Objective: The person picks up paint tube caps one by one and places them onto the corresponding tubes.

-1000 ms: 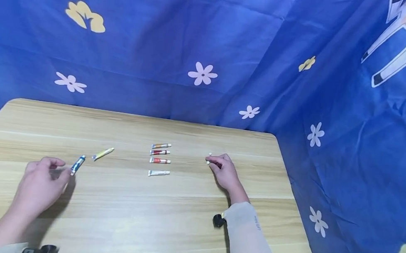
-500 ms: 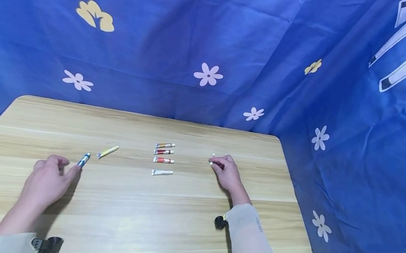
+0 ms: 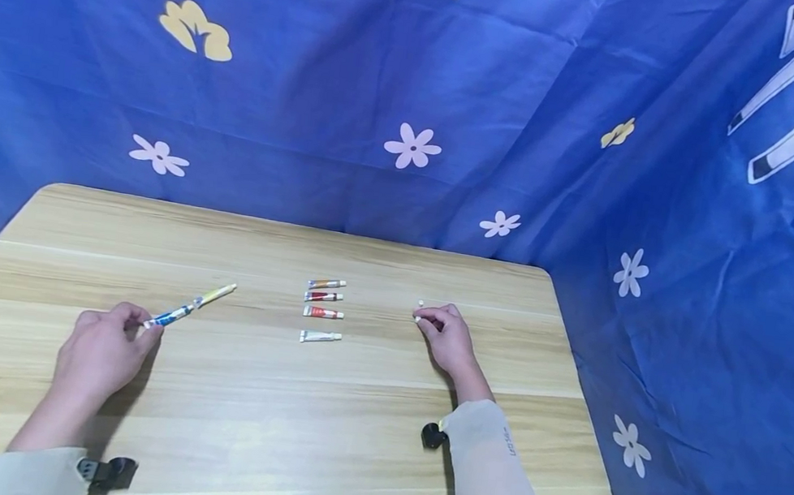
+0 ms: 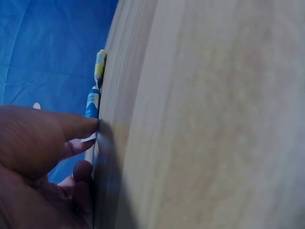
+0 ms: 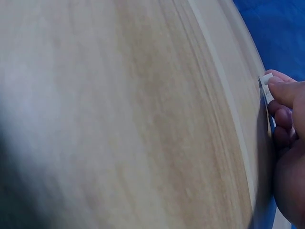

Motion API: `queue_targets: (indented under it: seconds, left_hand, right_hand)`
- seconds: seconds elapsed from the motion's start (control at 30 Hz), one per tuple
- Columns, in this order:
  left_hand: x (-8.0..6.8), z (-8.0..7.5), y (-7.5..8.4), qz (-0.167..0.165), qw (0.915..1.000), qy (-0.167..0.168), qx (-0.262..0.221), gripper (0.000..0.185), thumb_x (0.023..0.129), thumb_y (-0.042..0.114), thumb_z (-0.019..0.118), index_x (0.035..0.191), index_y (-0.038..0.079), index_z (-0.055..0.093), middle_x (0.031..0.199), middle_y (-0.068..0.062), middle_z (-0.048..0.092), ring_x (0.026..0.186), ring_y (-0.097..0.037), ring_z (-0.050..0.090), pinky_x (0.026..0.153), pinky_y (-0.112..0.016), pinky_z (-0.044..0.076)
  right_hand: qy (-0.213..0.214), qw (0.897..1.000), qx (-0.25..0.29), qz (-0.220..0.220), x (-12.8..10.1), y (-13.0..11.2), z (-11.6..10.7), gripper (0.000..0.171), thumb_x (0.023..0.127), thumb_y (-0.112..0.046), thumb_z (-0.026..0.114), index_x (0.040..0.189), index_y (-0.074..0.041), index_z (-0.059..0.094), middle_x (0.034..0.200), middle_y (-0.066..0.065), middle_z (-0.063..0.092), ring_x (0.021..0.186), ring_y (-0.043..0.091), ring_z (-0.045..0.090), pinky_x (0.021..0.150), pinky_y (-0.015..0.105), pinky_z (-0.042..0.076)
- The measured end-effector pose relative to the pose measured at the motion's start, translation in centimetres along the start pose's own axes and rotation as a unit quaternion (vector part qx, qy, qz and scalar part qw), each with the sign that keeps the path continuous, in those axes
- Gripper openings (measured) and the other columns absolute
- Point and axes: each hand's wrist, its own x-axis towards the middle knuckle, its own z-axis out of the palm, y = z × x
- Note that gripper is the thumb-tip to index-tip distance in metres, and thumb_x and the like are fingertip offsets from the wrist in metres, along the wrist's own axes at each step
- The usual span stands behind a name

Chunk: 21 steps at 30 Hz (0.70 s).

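My left hand (image 3: pixel 101 353) pinches the tail end of a blue paint tube (image 3: pixel 172 315) between thumb and forefinger. The tube's cap end points away to the right, right at the crimped end of a yellow paint tube (image 3: pixel 217 295); in the left wrist view the blue tube (image 4: pixel 92 101) and yellow tube (image 4: pixel 100 66) line up end to end. Over on the right, my right hand (image 3: pixel 448 342) pinches a small white piece (image 5: pixel 268 79) between thumb and forefinger; its kind cannot be told. Just beyond those fingertips lies another small white piece (image 3: pixel 421 303).
Between the hands, several paint tubes lie in a column: an orange-brown one (image 3: pixel 327 284), a dark red one (image 3: pixel 323 297), a red one (image 3: pixel 323 313) and a white one (image 3: pixel 320 337). The wooden table (image 3: pixel 273 429) ends at a blue patterned curtain (image 3: pixel 295 105).
My left hand has moved right and forward, and the blue tube has turned and shifted toward the yellow tube. The right hand keeps its place, and the head view has swung slightly.
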Motion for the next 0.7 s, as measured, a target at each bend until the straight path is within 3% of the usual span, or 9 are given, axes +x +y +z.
queue_targets:
  seconds: [0.23,0.47,0.6,0.7]
  left_hand:
    - [0.1,0.15,-0.32,0.0,1.0,0.001,-0.001,0.035,0.111,0.03,0.056,0.126,-0.001,0.062,0.117,-0.038,0.064,0.113,-0.05,0.047,0.076,-0.06,0.044]
    - [0.22,-0.26,-0.73,0.002,0.9998,0.003,-0.02,0.04,0.115,0.029,0.047,0.125,-0.004,0.066,0.128,-0.04,0.063,0.12,-0.057,0.05,0.092,-0.07,0.042]
    - [-0.02,-0.5,-0.86,0.002,0.9994,0.01,-0.035,0.042,0.115,0.03,0.046,0.124,-0.006,0.067,0.124,-0.038,0.067,0.112,-0.057,0.06,0.088,-0.066,0.044]
    - [-0.49,-0.63,-0.74,-0.022,0.998,0.001,-0.06,0.046,0.116,0.035,0.046,0.127,-0.004,0.067,0.129,-0.036,0.068,0.112,-0.055,0.062,0.086,-0.061,0.044]
  right_hand:
    - [0.005,1.0,0.005,-0.004,0.17,0.31,0.04,0.015,0.105,-0.017,0.073,0.115,-0.018,0.083,0.105,0.005,0.065,0.09,0.012,0.057,0.084,0.027,0.048]
    - [0.004,1.0,0.011,-0.001,0.19,0.18,-0.11,0.015,0.106,-0.019,0.071,0.115,-0.017,0.082,0.105,0.003,0.065,0.09,0.012,0.056,0.082,0.026,0.048]
    - [0.004,1.0,0.013,0.002,0.13,0.15,-0.17,0.015,0.107,-0.019,0.07,0.116,-0.017,0.082,0.103,0.003,0.063,0.089,0.012,0.055,0.081,0.026,0.047]
    - [0.009,1.0,0.019,0.001,0.0,0.27,-0.14,0.014,0.106,-0.018,0.071,0.115,-0.016,0.082,0.101,0.003,0.063,0.089,0.013,0.055,0.08,0.026,0.047]
